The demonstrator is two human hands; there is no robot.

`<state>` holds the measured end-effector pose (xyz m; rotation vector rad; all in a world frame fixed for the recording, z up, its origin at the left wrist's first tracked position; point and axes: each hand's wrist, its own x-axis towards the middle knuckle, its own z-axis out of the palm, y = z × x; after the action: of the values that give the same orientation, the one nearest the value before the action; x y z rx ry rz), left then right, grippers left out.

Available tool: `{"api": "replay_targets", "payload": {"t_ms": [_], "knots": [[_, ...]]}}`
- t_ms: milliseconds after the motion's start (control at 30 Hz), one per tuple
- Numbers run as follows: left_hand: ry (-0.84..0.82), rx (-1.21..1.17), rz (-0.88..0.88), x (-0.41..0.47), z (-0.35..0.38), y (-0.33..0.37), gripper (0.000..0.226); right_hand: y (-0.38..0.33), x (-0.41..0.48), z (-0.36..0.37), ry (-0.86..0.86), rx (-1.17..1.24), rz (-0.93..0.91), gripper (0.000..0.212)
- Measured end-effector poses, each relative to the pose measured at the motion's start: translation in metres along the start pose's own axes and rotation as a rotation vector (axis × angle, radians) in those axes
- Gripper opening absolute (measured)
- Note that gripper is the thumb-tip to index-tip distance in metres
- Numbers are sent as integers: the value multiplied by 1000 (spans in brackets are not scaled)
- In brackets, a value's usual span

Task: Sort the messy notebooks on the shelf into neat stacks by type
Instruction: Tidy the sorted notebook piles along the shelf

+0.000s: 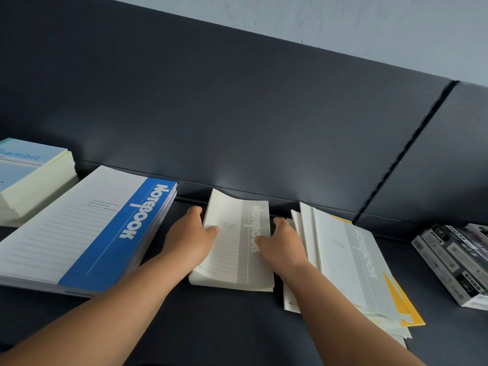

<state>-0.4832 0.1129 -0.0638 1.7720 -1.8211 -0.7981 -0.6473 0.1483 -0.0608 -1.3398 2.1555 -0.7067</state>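
A small grey notebook stack [232,260] is seen lying flat near the middle of the dark shelf [232,326], with its far end close to the back panel [237,114] and a hand at either side. The left hand [188,235] is set against the stack's left edge. Its thumb is laid over the top cover and its fingers are bent down along the side, so the stack is gripped there. The right hand [284,243] is held to the opposite edge in the same way: the thumb is rested on the cover's grey band, and the fingers are tucked between the stack and a loose pile [343,249] of fanned notebooks just beside it, under which a yellow cover [401,299] is partly shown. The top cover is curled upward at its far end. A larger blue notebook stack [87,228] is placed to the left, with Gambit pads [34,178] beyond it — black-and-white boxes [454,260] are found at the far right.
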Motion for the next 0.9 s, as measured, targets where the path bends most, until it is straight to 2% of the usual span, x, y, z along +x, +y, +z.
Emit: {"api": "replay_targets", "payload": {"t_ms": [100,233,333,467,533,633,767,900], "knots": [[-8,31,14,1,1,-1,53,-1,-3,3,-11,-22,-13,18],[-30,52,18,1,0,-1,55,-6,-6,4,-19,-6,-31,28],[-36,58,32,0,-1,-1,61,-8,-11,3,-16,2,-34,26],[69,115,141,-4,-3,2,60,-10,-24,-3,13,0,-84,19],[151,182,242,-7,-5,10,58,-11,-33,-10,16,-19,-130,32],[182,230,360,-19,-5,29,61,-5,-45,-25,82,-74,-171,52],[87,124,431,-42,9,61,61,18,-53,-51,164,-33,-177,56],[-143,41,365,-61,31,95,63,54,-53,-91,229,23,-140,53]]}}
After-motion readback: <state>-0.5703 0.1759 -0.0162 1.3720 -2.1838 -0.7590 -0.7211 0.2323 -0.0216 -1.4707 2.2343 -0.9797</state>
